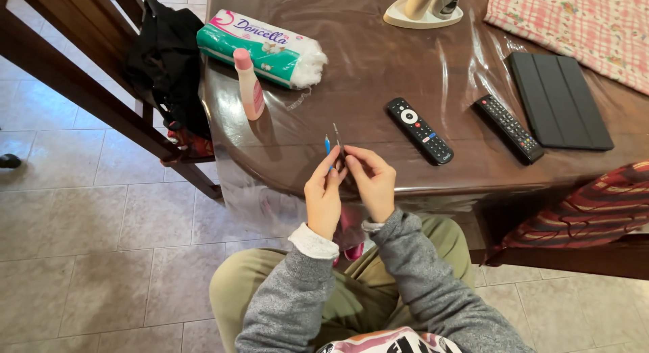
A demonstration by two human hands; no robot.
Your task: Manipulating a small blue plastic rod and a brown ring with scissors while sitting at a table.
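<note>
My left hand [324, 194] and my right hand [370, 181] meet in front of me at the near edge of the brown table [351, 76]. The left hand pinches a thin blue-tipped tool [327, 145] that points up. Between the right hand's fingers a thin grey metal tool [336, 134] stands upright beside it. Both tools are small and their lower parts are hidden by my fingers. I wear a grey sweater and sit with my knees under the table edge.
On the table lie a pink bottle [249, 83], a green-and-white pack of cotton [260, 49], two black remotes [419, 131] [508, 128], a black tablet case [558, 99], a cream stand [424, 7] and a pink checked cloth [581, 22]. A wooden chair with dark clothes [165, 62] stands left.
</note>
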